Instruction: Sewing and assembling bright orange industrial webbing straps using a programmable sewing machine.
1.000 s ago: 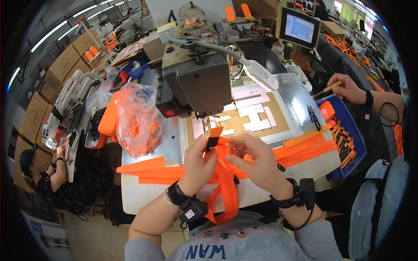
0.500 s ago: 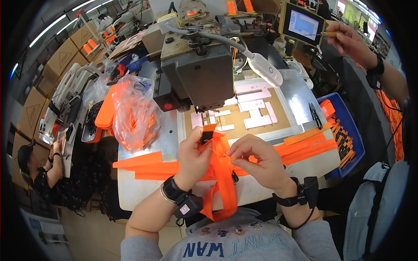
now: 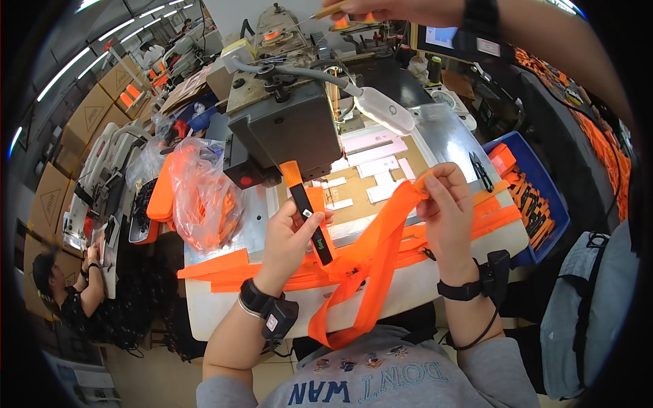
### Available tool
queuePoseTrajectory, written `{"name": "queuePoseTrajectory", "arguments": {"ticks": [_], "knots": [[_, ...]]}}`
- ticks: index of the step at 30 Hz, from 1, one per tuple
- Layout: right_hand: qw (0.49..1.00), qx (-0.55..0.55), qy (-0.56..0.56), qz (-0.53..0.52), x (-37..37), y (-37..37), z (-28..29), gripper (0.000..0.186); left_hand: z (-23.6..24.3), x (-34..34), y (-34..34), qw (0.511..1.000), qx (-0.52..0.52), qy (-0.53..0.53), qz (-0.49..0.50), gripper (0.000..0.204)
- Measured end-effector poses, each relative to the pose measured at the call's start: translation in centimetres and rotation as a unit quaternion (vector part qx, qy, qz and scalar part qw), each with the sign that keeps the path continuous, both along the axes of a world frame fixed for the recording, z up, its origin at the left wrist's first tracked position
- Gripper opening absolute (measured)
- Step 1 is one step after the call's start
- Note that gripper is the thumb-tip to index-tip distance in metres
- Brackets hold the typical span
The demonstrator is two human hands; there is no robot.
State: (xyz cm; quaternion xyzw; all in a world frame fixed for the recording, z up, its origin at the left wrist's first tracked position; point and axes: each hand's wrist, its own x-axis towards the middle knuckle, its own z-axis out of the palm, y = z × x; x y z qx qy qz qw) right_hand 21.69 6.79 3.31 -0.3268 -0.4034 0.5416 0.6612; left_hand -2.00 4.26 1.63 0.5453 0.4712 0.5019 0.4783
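My left hand is closed on an upright orange tab with a black label on it, held over the machine table's front half. My right hand pinches the end of a long orange strap, which runs down to the left and hangs in a loop over the table's near edge. Under my hands, orange strips lie across the table. Beyond them a sewing machine head with a white lamp stands over a template. Black thread snips lie right of the template.
A plastic bag of orange pieces sits left, a blue bin of strips right, a padded grey item at lower right. Another person's hand with a wooden-handled tool reaches across the top. A person works at far left.
My hands have moved apart, my right one up and rightward, drawing the strap out; the black label now shows in my left. The other person's hand has moved up and leftward across the top.
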Motion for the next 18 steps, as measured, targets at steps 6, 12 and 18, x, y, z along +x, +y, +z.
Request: {"name": "queuePoseTrajectory", "arguments": {"ticks": [6,12,18], "knots": [[1.000,0.025,-0.002,-0.010,0.7,0.2,0.7,0.007,1.4,0.1,0.1,0.921,0.120,0.363,0.072,0.020],[0.993,-0.024,-0.083,0.085,-0.6,0.3,0.2,0.011,3.6,1.0,-1.5,0.910,0.217,0.341,0.096,0.018],[0.989,-0.016,-0.090,0.113,-1.9,-0.2,-0.5,0.011,2.5,5.3,-0.5,0.946,0.241,0.205,0.064,0.032]]}}
